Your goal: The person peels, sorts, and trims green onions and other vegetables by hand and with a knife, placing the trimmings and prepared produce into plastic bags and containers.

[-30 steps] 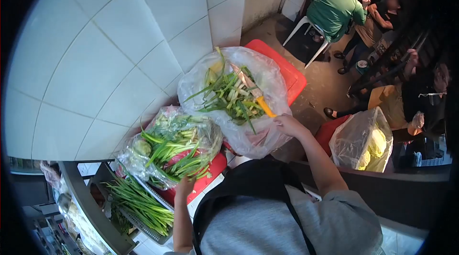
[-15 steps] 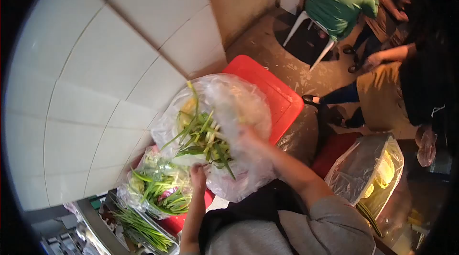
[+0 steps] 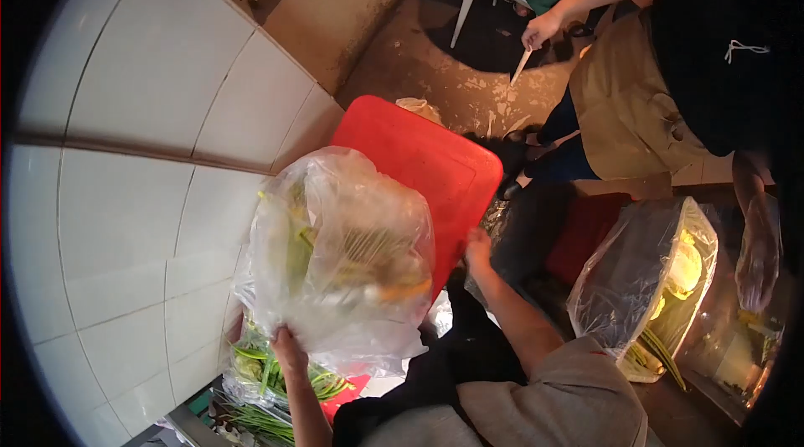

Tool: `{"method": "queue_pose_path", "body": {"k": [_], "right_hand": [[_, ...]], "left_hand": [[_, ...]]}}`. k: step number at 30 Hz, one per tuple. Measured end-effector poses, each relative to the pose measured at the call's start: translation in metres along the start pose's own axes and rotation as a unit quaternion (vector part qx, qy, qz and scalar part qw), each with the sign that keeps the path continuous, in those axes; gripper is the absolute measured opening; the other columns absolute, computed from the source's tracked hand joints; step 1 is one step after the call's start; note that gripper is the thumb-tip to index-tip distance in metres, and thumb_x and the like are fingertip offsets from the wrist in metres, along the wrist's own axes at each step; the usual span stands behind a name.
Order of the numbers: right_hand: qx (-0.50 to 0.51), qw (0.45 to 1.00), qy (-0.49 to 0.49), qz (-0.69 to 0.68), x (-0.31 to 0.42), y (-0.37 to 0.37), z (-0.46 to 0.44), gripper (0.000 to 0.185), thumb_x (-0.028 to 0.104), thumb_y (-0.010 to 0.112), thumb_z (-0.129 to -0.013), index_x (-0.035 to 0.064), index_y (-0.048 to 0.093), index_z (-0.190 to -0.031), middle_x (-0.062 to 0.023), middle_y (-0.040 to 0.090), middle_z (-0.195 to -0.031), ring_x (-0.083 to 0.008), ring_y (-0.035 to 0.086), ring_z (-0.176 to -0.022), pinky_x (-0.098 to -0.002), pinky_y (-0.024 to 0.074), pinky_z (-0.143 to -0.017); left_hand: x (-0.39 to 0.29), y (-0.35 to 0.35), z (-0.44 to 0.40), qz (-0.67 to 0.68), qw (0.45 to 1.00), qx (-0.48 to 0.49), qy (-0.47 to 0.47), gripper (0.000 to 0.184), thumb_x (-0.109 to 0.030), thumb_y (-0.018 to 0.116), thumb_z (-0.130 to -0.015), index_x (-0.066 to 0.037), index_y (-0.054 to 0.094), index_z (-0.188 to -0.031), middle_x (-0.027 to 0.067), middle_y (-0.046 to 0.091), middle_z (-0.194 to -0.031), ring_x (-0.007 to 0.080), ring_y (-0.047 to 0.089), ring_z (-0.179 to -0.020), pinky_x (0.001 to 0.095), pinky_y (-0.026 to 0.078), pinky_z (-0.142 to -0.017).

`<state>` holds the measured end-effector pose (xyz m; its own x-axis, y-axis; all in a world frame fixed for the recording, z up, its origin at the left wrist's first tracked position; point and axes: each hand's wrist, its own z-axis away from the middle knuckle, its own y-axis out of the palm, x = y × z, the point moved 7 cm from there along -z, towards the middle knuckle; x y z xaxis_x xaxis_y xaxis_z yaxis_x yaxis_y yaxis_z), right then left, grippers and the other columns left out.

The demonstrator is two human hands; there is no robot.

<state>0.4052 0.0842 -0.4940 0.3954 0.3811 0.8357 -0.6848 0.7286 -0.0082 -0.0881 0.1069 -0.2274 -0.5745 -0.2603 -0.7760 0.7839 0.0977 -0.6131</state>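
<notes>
A large clear plastic bag (image 3: 368, 221) lies folded over green and yellowish vegetables, which show dimly through it. At its lower edge, my left hand (image 3: 287, 348) is closed on the plastic. My right hand (image 3: 478, 251) is at the near right edge of a red plastic lid (image 3: 410, 141), its fingers curled against the rim. The bag covers the lid's left part. Just below my left hand, a second bag of cut greens (image 3: 272, 367) is partly hidden by the first bag and my forearm.
White tiled wall (image 3: 142, 212) rises close on the left. At right stands a plastic-lined container with yellow-green vegetables (image 3: 685, 267). Beyond the lid, a person in a tan apron (image 3: 620, 103) holds a pale, flat stick. Long green stalks (image 3: 260, 422) lie at bottom left.
The bag's plastic now covers the greens that lay exposed. My right hand has moved from the bag to the lid's edge. More of the lid shows, and the view has shifted.
</notes>
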Motion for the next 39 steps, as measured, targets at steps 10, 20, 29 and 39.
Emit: {"method": "queue_pose_path", "body": {"k": [10, 20, 29, 39], "right_hand": [[-0.085, 0.951, 0.216, -0.203, -0.127, 0.013, 0.025, 0.059, 0.054, 0.033, -0.09, 0.003, 0.054, -0.112, -0.0126, 0.061, -0.103, -0.0246, 0.058, -0.093, -0.0375, 0.0457, -0.08], [-0.2, 0.977, 0.069, 0.007, -0.027, 0.022, 0.092, 0.053, 0.044, 0.029, -0.094, -0.0044, 0.051, -0.101, -0.0241, 0.056, -0.102, -0.0395, 0.051, -0.098, -0.0435, 0.0384, -0.083], [-0.186, 0.973, -0.107, 0.088, 0.139, 0.101, 0.195, 0.049, 0.022, 0.063, -0.075, -0.0034, 0.039, -0.11, -0.0242, 0.043, -0.106, -0.0389, 0.041, -0.101, -0.0473, 0.0324, -0.088], [-0.141, 0.983, -0.108, 0.041, 0.175, 0.128, 0.223, 0.066, 0.005, 0.059, -0.063, -0.0052, 0.03, -0.121, -0.0254, 0.037, -0.115, -0.0406, 0.038, -0.105, -0.0479, 0.0302, -0.091]], "left_hand": [[-0.062, -0.03, -0.017, 0.058, 0.997, -0.001, -0.044, 0.021, -0.009, 0.041, -0.083, 0.003, 0.057, -0.087, 0.0119, 0.055, -0.091, 0.0207, 0.052, -0.084, 0.0319, 0.043, -0.072], [-0.09, -0.086, -0.054, 0.051, 0.998, -0.004, -0.023, 0.034, -0.021, 0.038, -0.091, 0.003, 0.05, -0.112, 0.0131, 0.053, -0.109, 0.0222, 0.05, -0.104, 0.0358, 0.043, -0.089], [-0.202, -0.147, -0.104, 0.119, 0.991, -0.031, 0.063, 0.047, -0.023, 0.039, -0.089, 0.002, 0.037, -0.13, 0.0139, 0.043, -0.127, 0.0273, 0.041, -0.118, 0.0384, 0.038, -0.095], [-0.258, -0.118, -0.104, 0.053, 0.989, -0.021, 0.135, 0.05, -0.024, 0.04, -0.088, 0.002, 0.036, -0.13, 0.0156, 0.039, -0.131, 0.0289, 0.039, -0.118, 0.0394, 0.034, -0.099]]}}
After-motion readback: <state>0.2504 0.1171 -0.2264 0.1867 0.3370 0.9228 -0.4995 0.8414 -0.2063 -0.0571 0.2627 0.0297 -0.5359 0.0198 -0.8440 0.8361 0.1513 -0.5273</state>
